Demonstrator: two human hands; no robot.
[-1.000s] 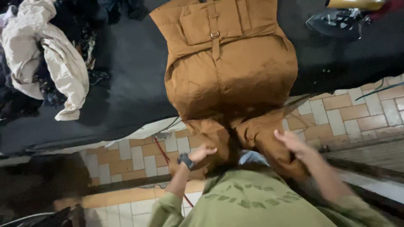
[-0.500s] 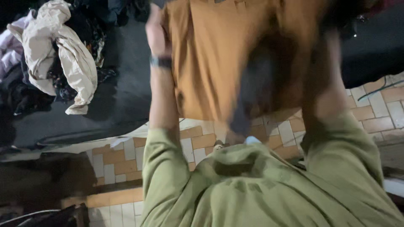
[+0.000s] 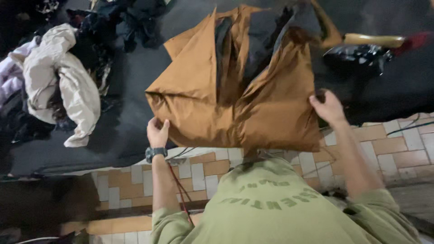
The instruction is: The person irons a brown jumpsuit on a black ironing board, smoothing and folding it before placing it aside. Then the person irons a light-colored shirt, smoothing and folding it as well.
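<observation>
Both hands pinch one smooth, rust-brown folded cotton garment (image 3: 244, 90): left hand (image 3: 157, 132) closed on its corner, right hand (image 3: 329, 107) gripping its edge.

a cream jacket (image 3: 63, 86) and dark clothes (image 3: 131, 18) lie on the black surface (image 3: 122, 135)

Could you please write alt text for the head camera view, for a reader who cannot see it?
Two hands, left hand and right hand, hold a folded brown garment by its lower corners on a dark surface, with a beige jacket piled at left.
</observation>
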